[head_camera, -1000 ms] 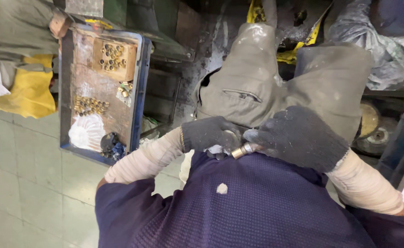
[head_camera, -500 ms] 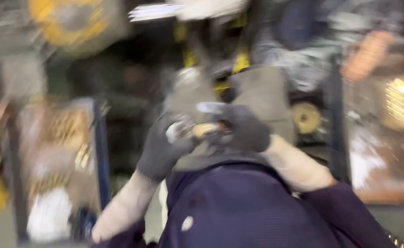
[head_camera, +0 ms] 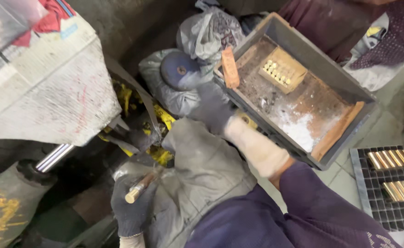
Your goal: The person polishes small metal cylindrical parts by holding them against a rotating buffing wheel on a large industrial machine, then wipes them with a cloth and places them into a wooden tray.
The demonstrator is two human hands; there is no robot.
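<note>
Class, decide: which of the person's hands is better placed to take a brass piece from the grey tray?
Probably the right hand: it rests at the grey tray's near edge. The left hand is low, away from it, gripping a brass rod.

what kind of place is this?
Probably a small metal workshop: the gloved left hand holds a brass rod, brass pieces sit in a grimy grey bin, and more brass bars lie on a grid tray.

Dark knit gloves (head_camera: 130, 209), cream arm covers (head_camera: 257, 149), purple sleeves (head_camera: 312, 202) and grey trousers (head_camera: 202, 170).
</note>
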